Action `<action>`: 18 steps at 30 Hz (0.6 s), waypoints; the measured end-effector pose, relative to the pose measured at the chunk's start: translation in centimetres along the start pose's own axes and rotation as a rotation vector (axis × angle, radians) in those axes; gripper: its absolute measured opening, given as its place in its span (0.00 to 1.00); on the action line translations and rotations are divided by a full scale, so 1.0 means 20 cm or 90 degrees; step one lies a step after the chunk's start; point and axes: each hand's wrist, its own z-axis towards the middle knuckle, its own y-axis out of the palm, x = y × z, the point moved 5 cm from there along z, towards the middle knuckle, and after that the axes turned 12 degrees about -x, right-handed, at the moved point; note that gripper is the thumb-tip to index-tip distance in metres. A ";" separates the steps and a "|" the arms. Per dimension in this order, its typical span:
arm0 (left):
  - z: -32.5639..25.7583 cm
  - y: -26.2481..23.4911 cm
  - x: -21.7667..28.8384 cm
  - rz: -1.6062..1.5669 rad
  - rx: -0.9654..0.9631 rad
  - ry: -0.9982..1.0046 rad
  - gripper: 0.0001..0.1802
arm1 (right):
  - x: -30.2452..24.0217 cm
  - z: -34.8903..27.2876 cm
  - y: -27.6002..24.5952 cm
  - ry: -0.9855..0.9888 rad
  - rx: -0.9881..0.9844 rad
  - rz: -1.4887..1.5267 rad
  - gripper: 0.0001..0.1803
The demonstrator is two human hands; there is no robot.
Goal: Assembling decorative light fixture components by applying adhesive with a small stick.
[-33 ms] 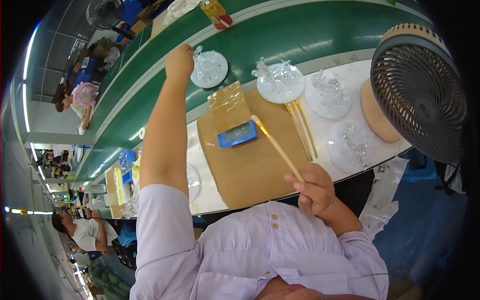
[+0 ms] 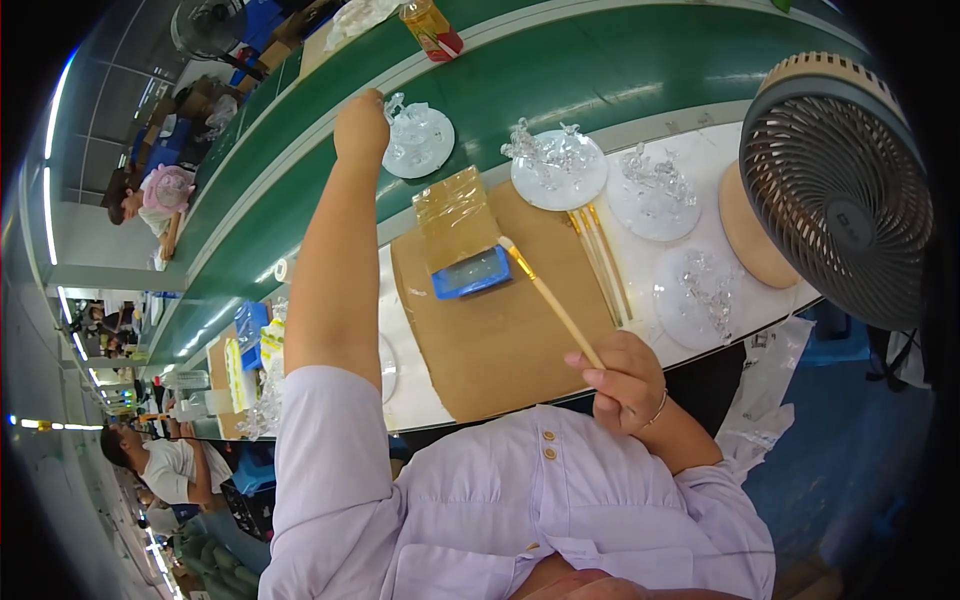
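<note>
My left hand [image 2: 360,125] is stretched out to the green conveyor belt [image 2: 620,70], its fingers closed on the rim of a round clear plate [image 2: 420,145] that carries a small glass figurine. My right hand [image 2: 620,378] stays close to my body and grips a thin wooden-handled brush [image 2: 555,305]. The brush tip lies at the edge of a small blue tray [image 2: 470,273] on a brown cardboard sheet [image 2: 500,340]. A crumpled clear film [image 2: 455,212] rests just beyond the tray.
Three more clear plates with glass figurines [image 2: 560,165] [image 2: 655,195] [image 2: 700,295] stand right of the cardboard, with spare brushes [image 2: 603,262] between them. A desk fan [image 2: 835,190] fills the right side. A bottle [image 2: 432,25] stands beyond the belt. Other people work at the far left.
</note>
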 end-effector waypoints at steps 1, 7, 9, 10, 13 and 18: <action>0.03 0.05 0.00 -0.007 -0.030 0.004 0.14 | 0.01 0.00 0.00 0.010 -0.004 0.001 0.10; -0.01 -0.16 0.03 -0.007 0.058 0.106 0.22 | 0.03 -0.01 0.06 -0.012 0.024 0.013 0.11; -0.14 -0.37 0.08 -0.009 -0.016 0.145 0.23 | 0.01 -0.01 0.06 -0.019 0.014 0.010 0.11; -0.26 -0.46 0.12 -0.046 -0.055 0.192 0.21 | 0.00 -0.01 0.06 -0.027 0.009 0.004 0.11; -0.67 -0.70 0.16 -0.108 -0.062 0.238 0.16 | 0.00 -0.01 0.08 -0.022 -0.002 0.010 0.10; -1.29 -0.88 -0.10 -0.086 0.011 0.140 0.12 | -0.04 -0.04 0.10 0.011 0.008 -0.009 0.12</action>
